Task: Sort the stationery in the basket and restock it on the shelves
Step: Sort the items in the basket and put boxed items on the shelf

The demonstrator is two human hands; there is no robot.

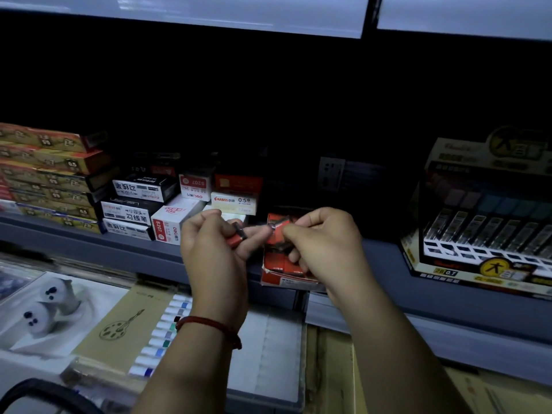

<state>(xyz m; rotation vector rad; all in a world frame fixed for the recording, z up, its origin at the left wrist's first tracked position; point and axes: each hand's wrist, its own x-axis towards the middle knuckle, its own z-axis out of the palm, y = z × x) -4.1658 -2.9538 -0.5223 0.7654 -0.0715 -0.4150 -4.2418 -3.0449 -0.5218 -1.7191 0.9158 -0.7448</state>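
Both hands are raised in front of a dim shelf. My left hand, with a red string bracelet on its wrist, is closed around a small red pack. My right hand pinches another small red pack by its end. The two packs are close together, a small gap apart. Just below them an open red carton holding more red packs sits on the shelf edge. The basket's dark rim shows at the bottom left corner.
Stacked pen boxes and yellow-brown cartons fill the shelf to the left. A display tray of pencil-lead tubes stands at the right. Below lie a paint set and packaged goods. The upper shelf edge overhangs.
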